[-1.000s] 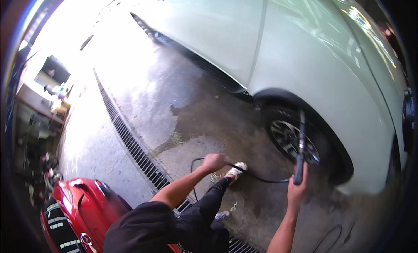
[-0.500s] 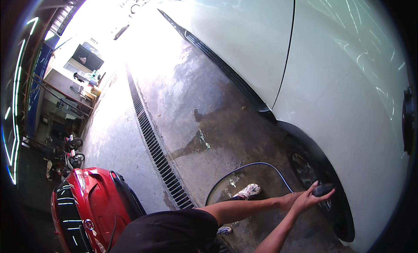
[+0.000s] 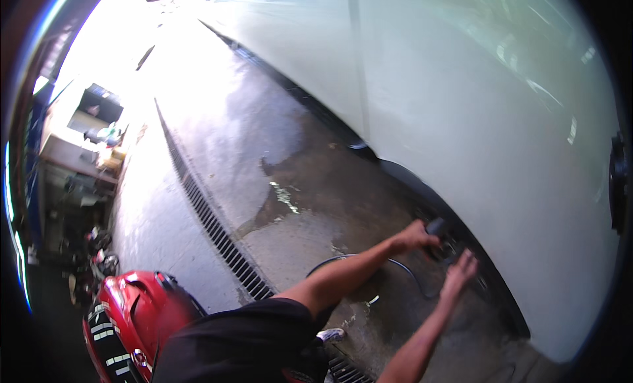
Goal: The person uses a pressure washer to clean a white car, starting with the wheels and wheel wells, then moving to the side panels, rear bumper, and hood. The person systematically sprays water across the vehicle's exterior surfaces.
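Observation:
My left hand (image 3: 415, 236) is closed around a dark, rounded handheld object (image 3: 435, 226). It is held beside the wheel (image 3: 450, 250) of a white car (image 3: 455, 112), and blur hides its exact kind. My right hand (image 3: 460, 273) is lower, in front of the same wheel, blurred, with its fingers stretched out and nothing visible in them. A thin dark hose (image 3: 410, 272) loops over the floor and passes toward my hands; where it ends cannot be made out.
Wet concrete (image 3: 316, 178) lies beside the car, crossed by a long drain grate (image 3: 208, 218). Behind me at the lower left stands a red car (image 3: 142, 304). Cluttered shelving (image 3: 86, 149) and parked motorbikes (image 3: 99, 254) line the left side.
My hands have come apart and moved up and to the left. The dark object, earlier at my right hand, is now in my left. The view has shifted along the white car.

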### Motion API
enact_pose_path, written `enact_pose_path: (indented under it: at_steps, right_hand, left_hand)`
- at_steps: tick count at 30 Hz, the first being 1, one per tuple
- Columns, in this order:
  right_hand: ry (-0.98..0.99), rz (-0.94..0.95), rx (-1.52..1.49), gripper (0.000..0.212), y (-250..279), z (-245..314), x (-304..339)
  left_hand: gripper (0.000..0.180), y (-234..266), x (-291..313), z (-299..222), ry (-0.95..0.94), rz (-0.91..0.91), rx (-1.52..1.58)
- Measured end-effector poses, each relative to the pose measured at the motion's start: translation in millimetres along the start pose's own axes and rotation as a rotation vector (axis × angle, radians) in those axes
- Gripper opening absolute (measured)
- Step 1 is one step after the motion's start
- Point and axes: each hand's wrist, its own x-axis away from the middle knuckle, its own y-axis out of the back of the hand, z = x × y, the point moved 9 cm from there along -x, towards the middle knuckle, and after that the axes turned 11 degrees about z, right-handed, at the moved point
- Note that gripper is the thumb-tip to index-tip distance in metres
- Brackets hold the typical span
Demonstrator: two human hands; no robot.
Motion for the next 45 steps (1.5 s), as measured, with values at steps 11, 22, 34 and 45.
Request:
enact_pose_path:
  at_steps: [11, 22, 34, 45]
  right_hand:
    - [0.241, 0.268, -0.246, 0.028, -93.8, 117.0, -1.0]
    - [0.719, 0.419, -1.854, 0.056, 26.0, 91.5, 28.4]
    - [0.651, 0.542, -1.989, 0.09, 16.4, 116.9, 28.9]
    - [0.927, 0.58, -1.844, 0.073, 78.8, 117.1, 8.1]
  left_hand:
    - [0.039, 141.9, -56.1, -6.8, -0.046, -0.478, -0.231]
    - [0.059, 213.6, -69.9, -17.0, -0.18, -0.374, -0.214]
    - [0.057, 206.6, -58.1, -43.4, -0.168, -0.435, -0.423]
    - [0.055, 197.7, -60.1, -64.8, -0.191, -0.459, -0.565]
